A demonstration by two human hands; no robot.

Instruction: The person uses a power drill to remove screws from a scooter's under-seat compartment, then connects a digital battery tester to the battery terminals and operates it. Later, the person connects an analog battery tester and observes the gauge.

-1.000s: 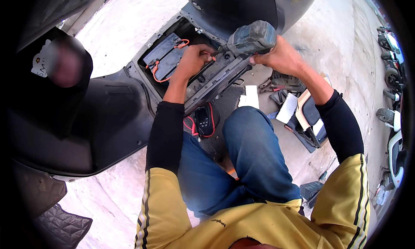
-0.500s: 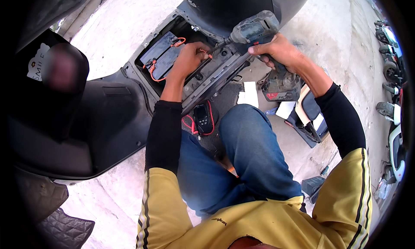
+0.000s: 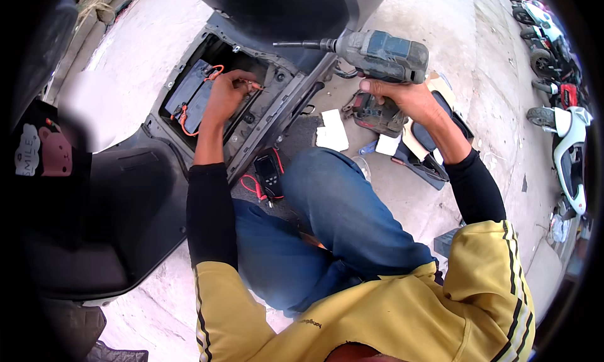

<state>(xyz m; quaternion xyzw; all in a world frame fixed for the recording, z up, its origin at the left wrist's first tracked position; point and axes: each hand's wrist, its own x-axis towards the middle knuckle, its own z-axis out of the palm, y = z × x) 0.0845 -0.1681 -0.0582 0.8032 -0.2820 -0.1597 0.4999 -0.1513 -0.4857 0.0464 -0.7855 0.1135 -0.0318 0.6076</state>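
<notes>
**Near the open compartment, the bit now stands apart from the left hand**

Half a second ago I saw the bit close to the left hand's fingertips; now the power drill is lifted clear, so I judge it drives nothing at present. The right hand is wrapped round its handle. The left hand's thumb and finger are pressed together, pinching, as it seems, the orange wire end inside the compartment, beside the dark battery block. Whether this end is fastened, I cannot tell.
</notes>
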